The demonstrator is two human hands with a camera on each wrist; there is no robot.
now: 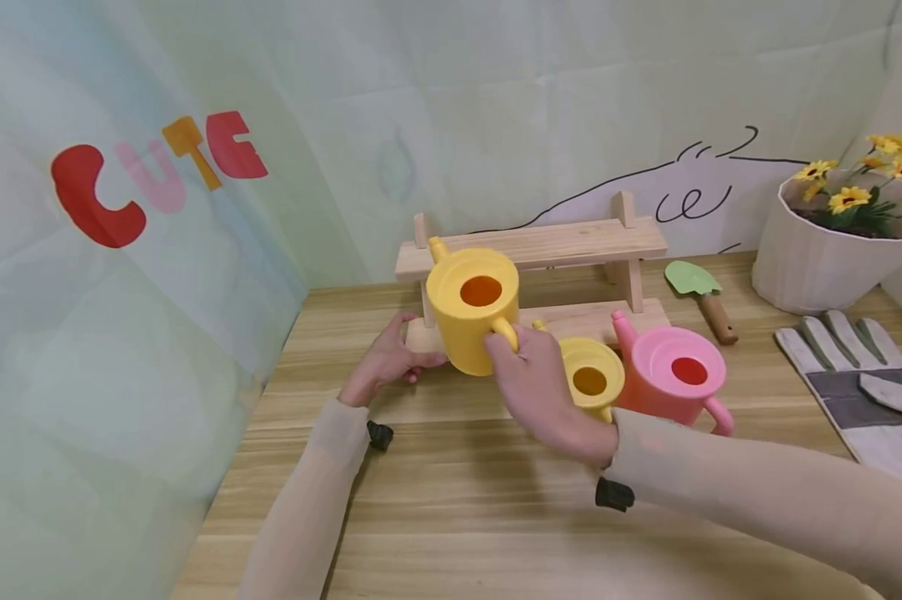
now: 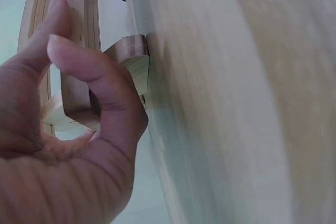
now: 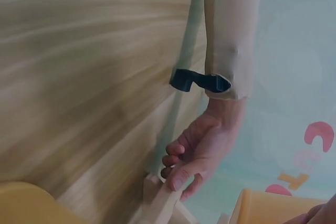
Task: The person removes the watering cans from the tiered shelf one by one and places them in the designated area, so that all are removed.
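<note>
My right hand [image 1: 544, 396] grips the handle of a yellow watering can [image 1: 458, 329], holding it up in front of a small two-tier wooden shelf [image 1: 533, 246]. The can's spout points away toward the back, and its round top opening faces up. At the shelf's left end, my left hand [image 1: 393, 357] holds the end of the lower board, thumb at the front; the left wrist view shows the fingers curled round this board [image 2: 79, 95]. Just right of the lifted can, a second yellow watering can [image 1: 599, 354] is partly hidden by my right hand. A pink watering can [image 1: 657, 400] stands beside it.
To the right of the shelf lies a small trowel [image 1: 714, 312] with a green blade and wooden handle. Beyond it are a white pot [image 1: 811, 258] of yellow flowers and a pair of grey-white gloves [image 1: 864, 383]. A printed cloth wall [image 1: 331, 150] borders the wooden tabletop [image 1: 436, 517].
</note>
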